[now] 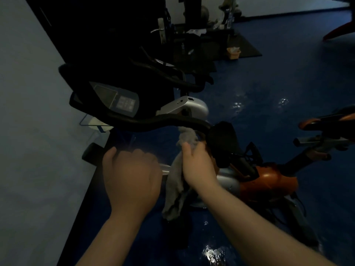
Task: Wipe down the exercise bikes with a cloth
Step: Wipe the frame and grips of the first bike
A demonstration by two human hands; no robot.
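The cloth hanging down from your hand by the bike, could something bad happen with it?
Maybe. The right hand grips the grey cloth near the handlebar, and a long tail dangles toward the orange bike body, where it might snag. The blue floor shows shiny patches that look wet, so slipping seems possible. The room is dim, so spots could get missed.

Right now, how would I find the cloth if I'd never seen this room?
Find the nearest exercise bike with the black handlebar and grey screen. Below the handlebar's right end, the right hand grips a crumpled grey cloth. It is the only soft, dangling thing among hard parts.
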